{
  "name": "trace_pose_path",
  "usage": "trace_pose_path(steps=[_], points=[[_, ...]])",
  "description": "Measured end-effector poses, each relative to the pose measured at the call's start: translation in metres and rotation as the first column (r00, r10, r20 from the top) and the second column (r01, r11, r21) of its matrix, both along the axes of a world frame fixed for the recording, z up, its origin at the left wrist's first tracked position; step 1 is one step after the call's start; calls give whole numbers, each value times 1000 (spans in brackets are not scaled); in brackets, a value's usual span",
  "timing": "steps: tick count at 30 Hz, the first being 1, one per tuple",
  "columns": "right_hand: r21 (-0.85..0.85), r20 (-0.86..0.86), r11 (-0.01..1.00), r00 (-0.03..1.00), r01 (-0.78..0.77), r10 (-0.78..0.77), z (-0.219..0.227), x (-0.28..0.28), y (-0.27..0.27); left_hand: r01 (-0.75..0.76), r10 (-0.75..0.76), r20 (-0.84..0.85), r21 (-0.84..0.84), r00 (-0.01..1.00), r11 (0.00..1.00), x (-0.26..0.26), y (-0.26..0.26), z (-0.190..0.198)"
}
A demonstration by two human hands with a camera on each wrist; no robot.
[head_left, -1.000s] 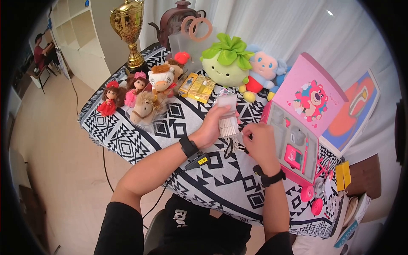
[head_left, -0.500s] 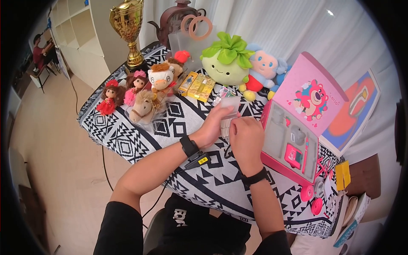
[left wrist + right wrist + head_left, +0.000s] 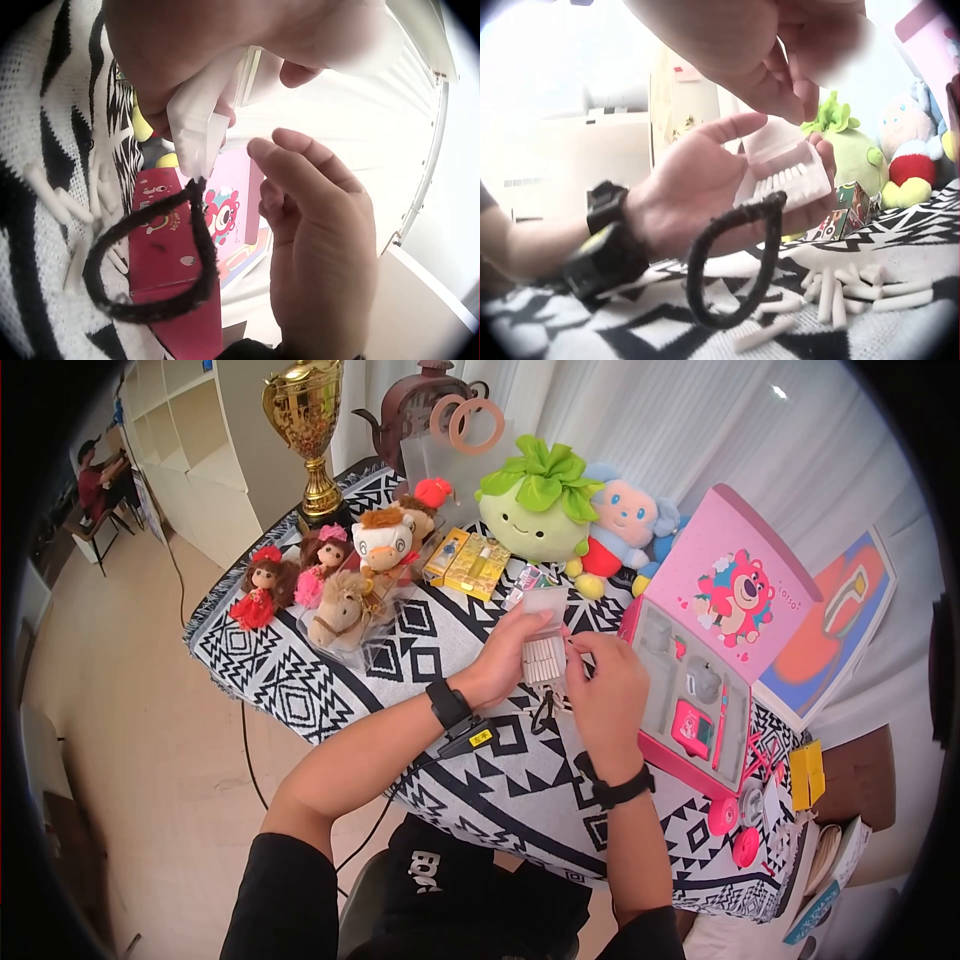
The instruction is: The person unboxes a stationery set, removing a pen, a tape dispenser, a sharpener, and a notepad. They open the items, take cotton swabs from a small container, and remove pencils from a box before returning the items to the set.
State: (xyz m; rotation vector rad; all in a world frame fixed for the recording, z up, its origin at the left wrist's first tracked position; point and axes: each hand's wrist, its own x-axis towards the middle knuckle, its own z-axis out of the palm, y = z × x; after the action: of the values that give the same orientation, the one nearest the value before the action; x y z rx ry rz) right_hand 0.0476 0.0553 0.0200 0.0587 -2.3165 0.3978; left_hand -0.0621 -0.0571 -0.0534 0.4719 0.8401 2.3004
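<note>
We see the small clear box (image 3: 544, 660) up in the air over the patterned cloth (image 3: 500, 800), gripped in our left hand (image 3: 497, 658), whose thumb lies across it near the hinge; its lid (image 3: 545, 601) stands open at the far side, so that lid and tray together make one long axis running away from our body, the open tray facing up and its near end pointing back toward us; the white sticks (image 3: 780, 182) inside lie side by side in a row, and in the head view their length follows much the same line; a dark cord loop (image 3: 695, 277) hangs at the near end and, in the right wrist view, covers a little of the cloth behind it; our right hand (image 3: 608, 685) is just beside the tray's right edge with its fingers bent and the tips close together, and we cannot tell whether they pinch anything; that hand stands between the clear box and the pink case (image 3: 735, 763); loose sticks (image 3: 826, 294) are scattered on the cloth below; beyond the lid lie a shiny packet (image 3: 527, 582) and yellow boxes (image 3: 467, 565), with the green plush (image 3: 530, 525) behind them.
</note>
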Motion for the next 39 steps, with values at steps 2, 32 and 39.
trace_pose_path(steps=[2, 32, 39], points=[[-227, 118, 974, 992, -25, 53, 8, 5, 11, 17, -17, 7, -9, 1000, 1000, 1, -2, 1], [116, 511, 963, 846, -245, 154, -17, 6, 55, -23, 23, 0, -14, 1000, 1000, -1, -3, 5], [-360, 294, 930, 938, -67, 182, 25, 7, 29, -21, 22, 15, -31, 1000, 999, 1, -2, 5]])
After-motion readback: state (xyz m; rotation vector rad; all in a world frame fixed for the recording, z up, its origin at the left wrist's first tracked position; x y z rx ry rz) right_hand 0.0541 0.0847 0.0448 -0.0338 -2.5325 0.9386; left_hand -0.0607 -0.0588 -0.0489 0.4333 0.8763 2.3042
